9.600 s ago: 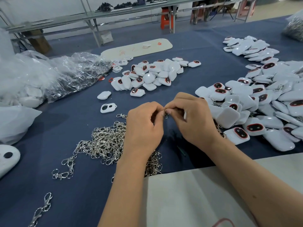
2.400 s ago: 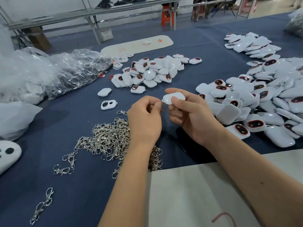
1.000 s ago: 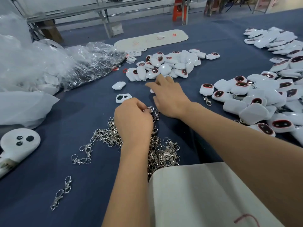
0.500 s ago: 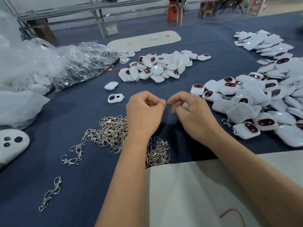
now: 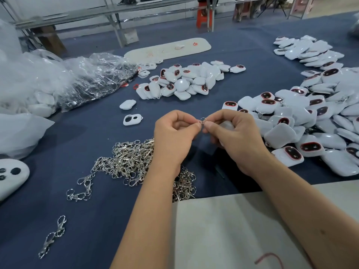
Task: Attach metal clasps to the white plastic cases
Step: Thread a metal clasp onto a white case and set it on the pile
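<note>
Blue cloth covers the bench point(image 5: 58, 144), cases heaped far and right. Both hands meet mid-bench: left hand point(image 5: 174, 138) pinches a clasp ring point(image 5: 202, 121), right hand point(image 5: 235, 136) pinches it too, cupping a case point(image 5: 226, 125). Springy ring could slip free and vanish among loose clasps point(image 5: 126, 162) below.

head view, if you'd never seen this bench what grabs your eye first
The two hands meet at centre: the left hand and right hand pinch a small metal ring between them. Right of them sprawls a big heap of white cases, and a tangle of silver clasps lies under the left wrist.
</note>
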`<act>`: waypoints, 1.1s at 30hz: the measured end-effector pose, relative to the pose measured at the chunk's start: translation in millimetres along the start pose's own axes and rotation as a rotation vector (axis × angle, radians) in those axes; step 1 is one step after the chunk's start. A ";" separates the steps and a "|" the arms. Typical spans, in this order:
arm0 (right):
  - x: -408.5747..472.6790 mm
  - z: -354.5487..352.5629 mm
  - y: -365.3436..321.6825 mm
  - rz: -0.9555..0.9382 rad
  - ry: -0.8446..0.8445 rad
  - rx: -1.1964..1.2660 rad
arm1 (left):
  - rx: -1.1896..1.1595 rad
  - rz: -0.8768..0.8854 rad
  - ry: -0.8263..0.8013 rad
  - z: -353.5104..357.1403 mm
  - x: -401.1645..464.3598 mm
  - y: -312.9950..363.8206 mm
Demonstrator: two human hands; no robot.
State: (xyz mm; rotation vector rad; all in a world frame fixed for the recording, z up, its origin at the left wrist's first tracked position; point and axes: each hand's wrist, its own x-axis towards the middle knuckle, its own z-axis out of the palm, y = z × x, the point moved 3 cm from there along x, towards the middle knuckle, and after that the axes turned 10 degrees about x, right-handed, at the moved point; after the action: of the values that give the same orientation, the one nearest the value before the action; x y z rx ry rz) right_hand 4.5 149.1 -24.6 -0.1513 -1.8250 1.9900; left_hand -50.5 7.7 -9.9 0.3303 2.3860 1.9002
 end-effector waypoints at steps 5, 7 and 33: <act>0.9 0.4 1.5 -0.065 0.060 -0.067 | 0.162 0.127 -0.056 4.2 2.6 1.1; 2.5 1.6 1.7 -0.099 0.068 -0.134 | 0.228 0.166 -0.065 5.7 2.9 0.7; 0.7 5.0 -0.6 -0.115 -0.120 -0.119 | -0.101 -0.031 -0.273 -5.8 3.8 -5.8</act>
State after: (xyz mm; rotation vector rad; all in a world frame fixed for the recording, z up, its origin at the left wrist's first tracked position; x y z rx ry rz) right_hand 2.2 144.8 -23.2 0.0376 -1.9809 1.8485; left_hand -56.0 1.7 -13.9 0.5061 2.1019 1.8210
